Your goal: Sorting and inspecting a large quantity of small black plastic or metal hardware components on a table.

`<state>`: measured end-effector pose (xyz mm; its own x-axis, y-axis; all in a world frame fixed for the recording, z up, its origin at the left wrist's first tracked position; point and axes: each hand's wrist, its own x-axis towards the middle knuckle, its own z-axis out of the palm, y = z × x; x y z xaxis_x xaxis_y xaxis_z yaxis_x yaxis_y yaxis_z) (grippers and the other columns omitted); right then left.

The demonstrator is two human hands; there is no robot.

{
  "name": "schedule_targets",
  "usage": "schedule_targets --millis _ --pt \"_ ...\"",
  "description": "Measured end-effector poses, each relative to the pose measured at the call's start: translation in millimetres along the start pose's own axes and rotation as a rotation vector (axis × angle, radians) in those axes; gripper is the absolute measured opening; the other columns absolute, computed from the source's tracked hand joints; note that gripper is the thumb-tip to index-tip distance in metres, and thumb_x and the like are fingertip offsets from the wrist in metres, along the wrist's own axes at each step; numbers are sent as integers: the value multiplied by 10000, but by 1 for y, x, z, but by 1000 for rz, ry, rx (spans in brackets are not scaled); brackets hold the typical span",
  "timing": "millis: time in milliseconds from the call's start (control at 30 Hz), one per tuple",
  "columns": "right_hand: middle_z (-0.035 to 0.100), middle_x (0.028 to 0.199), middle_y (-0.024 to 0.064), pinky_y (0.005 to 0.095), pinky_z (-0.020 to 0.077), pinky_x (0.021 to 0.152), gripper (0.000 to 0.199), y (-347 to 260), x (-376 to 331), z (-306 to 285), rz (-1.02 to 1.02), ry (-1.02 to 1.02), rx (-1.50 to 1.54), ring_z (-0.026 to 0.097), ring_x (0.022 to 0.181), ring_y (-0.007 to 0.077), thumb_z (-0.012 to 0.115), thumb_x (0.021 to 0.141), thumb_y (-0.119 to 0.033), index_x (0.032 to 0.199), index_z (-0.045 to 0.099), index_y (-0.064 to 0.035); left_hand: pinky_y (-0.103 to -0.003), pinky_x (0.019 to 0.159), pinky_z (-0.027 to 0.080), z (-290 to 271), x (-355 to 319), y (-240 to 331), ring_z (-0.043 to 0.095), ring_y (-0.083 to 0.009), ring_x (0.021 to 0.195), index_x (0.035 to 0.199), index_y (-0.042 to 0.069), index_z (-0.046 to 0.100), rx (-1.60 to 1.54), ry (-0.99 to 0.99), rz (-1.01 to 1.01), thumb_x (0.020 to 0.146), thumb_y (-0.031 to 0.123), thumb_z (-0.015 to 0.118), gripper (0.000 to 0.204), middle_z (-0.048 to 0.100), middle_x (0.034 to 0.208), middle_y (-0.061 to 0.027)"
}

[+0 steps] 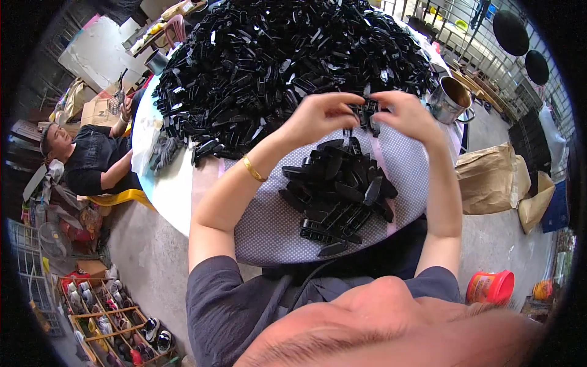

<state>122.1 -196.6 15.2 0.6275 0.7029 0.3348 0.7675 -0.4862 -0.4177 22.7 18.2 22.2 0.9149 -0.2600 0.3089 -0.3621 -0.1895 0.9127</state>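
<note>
A large heap of small glossy black plastic parts [257, 67] covers the far part of the table [263, 235]. Closer to me lies a smaller pile of the same elongated black parts [339, 196]. Both my hands meet between the two heaps. My right hand [408, 115] has its fingertips closed on a black plastic part [371, 116]. My left hand [324, 115], with a gold bangle at the wrist, is curled beside that part, thumb and fingers drawn together. What its fingertips grip, if anything, is hard to make out.
A metal mug [444, 108] stands at the table's right edge, and a grey glove [164, 154] lies at the left. Another person [92, 156] sits on the left. Paper sacks [489, 177], a red bucket [492, 287] and a shoe rack [104, 318] are around the table.
</note>
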Motion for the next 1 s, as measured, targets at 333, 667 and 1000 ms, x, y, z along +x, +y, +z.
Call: schedule_targets --millis 333,667,1000 --pt "626 738 181 412 505 651 331 86 -50 -2 469 164 -702 634 732 335 585 809 -342 760 613 -16 -311 890 412 28 37 -45 499 -241 992 1044 31 604 799 -135 383 765 39 557 283 603 1027 -66" --pt "640 710 129 328 485 612 224 62 -36 -13 322 230 -208 625 680 229 654 740 -187 841 650 13 -346 787 458 23 28 -40 555 -298 884 895 20 540 768 -67 82 658 83 663 275 590 898 -131" --pt "603 774 0 176 400 521 239 -27 39 44 133 -45 807 499 625 32 598 814 -110 1024 608 2 -254 722 540 -14 7 -52 622 -149 750 1098 -31 536 -509 250 -294 817 8 584 289 611 890 -88"
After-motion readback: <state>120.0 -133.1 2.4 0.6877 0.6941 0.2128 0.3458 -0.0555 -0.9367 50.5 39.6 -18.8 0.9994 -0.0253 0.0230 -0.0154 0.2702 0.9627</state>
